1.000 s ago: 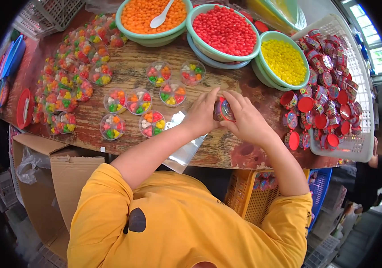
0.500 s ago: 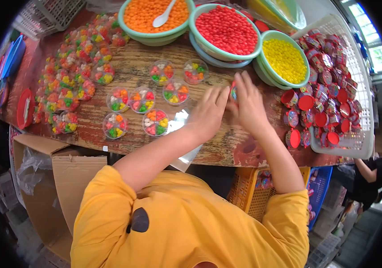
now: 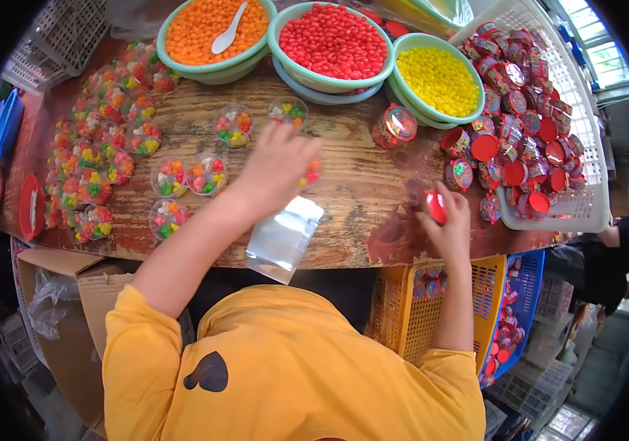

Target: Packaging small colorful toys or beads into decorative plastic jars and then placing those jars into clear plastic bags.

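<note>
My left hand [image 3: 281,167] reaches across the table with its fingers curled over a round clear divided tray of coloured candies [image 3: 312,174], which shows under the fingertips. Most of that tray is hidden. Other such trays [image 3: 234,125] lie around my left hand and forearm. My right hand [image 3: 450,231], near the table's front right, pinches a small red round container [image 3: 436,207] tilted on its side. Beyond it a small clear-topped jar [image 3: 399,123] stands alone near the bowls.
Bowls of orange [image 3: 215,29], red [image 3: 333,40] and yellow candies [image 3: 439,84] line the back. Red-capped jars [image 3: 516,173] spill from a white basket [image 3: 597,202] at right. Filled trays [image 3: 101,158] are heaped at left. A clear plastic bag [image 3: 285,235] lies at the front edge.
My hands have parted: the left has swung left onto a candy tray, the right has come back with a red container. The clear-topped jar now stands by the bowls. The view has shifted.
</note>
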{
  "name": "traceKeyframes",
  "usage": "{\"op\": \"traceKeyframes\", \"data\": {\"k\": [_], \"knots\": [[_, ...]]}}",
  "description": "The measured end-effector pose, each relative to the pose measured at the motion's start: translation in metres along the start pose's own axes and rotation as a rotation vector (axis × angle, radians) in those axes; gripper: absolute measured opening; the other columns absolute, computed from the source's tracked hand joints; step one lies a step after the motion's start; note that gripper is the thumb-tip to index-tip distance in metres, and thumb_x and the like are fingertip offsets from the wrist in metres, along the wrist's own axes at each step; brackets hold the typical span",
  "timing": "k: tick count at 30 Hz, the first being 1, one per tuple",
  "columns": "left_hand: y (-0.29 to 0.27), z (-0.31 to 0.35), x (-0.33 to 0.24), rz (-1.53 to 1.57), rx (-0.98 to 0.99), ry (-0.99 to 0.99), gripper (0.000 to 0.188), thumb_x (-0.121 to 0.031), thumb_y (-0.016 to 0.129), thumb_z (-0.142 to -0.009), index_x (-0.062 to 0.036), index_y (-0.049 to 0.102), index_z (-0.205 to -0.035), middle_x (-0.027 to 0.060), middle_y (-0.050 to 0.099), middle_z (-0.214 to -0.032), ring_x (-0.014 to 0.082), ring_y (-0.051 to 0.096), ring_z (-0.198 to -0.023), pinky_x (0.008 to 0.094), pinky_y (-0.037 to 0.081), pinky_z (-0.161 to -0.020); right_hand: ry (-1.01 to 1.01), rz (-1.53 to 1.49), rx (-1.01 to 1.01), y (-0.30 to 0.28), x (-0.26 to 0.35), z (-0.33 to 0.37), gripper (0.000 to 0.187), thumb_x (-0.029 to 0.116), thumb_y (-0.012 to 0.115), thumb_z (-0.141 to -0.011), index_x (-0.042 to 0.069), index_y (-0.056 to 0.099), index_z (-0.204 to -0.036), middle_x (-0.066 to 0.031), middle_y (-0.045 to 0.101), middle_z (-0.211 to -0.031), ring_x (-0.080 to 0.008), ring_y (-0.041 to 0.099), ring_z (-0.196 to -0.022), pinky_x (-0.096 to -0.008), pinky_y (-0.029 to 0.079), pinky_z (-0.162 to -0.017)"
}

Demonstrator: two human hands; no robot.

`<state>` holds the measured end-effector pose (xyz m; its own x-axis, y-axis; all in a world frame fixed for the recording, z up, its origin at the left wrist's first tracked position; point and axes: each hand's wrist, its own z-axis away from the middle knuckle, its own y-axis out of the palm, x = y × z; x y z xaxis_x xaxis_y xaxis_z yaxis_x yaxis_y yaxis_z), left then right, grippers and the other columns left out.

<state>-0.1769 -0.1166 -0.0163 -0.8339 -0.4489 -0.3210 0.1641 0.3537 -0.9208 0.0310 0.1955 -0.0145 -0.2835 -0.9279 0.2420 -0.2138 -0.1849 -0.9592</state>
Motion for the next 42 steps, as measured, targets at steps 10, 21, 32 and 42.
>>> {"op": "traceKeyframes", "data": {"k": [10,21,32,42], "knots": [[0.062,-0.006,-0.025,0.657,-0.067,-0.364,0.091,-0.007,0.084,-0.067,-0.0045,0.036,-0.145,0.0206,0.060,-0.126,0.0385,0.053,-0.123,0.0443,0.044,-0.105,-0.531,0.006,0.308,-0.005,0.125,-0.100,0.080,0.009,0.085,-0.060,0.000,0.051,-0.132,-0.0198,0.058,-0.119,-0.0409,0.053,-0.114,-0.0458,0.046,-0.099],[0.063,-0.008,-0.027,0.449,-0.125,-0.386,0.087,-0.025,0.088,-0.065,-0.0091,0.043,-0.137,0.0097,0.066,-0.119,0.0323,0.054,-0.118,0.0500,0.038,-0.097,-0.666,-0.120,0.487,0.008,0.136,-0.118,0.086,0.023,0.088,-0.066,0.001,0.047,-0.140,-0.0221,0.052,-0.134,-0.0382,0.052,-0.120,-0.0441,0.044,-0.102],[0.070,-0.007,-0.029,0.446,-0.089,-0.462,0.079,-0.025,0.090,-0.063,-0.0130,0.052,-0.131,0.0066,0.066,-0.121,0.0321,0.053,-0.120,0.0495,0.036,-0.101,-0.562,-0.210,0.366,0.030,0.133,-0.081,0.082,0.013,0.084,-0.073,0.001,0.042,-0.142,-0.0246,0.044,-0.141,-0.0457,0.046,-0.129,-0.0476,0.044,-0.106],[0.014,-0.027,-0.020,0.010,-0.293,-0.174,0.042,-0.008,0.059,-0.086,-0.0038,0.053,-0.128,0.0144,0.060,-0.121,0.0331,0.055,-0.111,0.0502,0.041,-0.090,-0.442,0.053,-0.190,0.047,0.116,-0.093,0.083,0.025,0.082,-0.075,0.007,0.044,-0.147,-0.0225,0.044,-0.147,-0.0409,0.043,-0.134,-0.0493,0.036,-0.110]]}}
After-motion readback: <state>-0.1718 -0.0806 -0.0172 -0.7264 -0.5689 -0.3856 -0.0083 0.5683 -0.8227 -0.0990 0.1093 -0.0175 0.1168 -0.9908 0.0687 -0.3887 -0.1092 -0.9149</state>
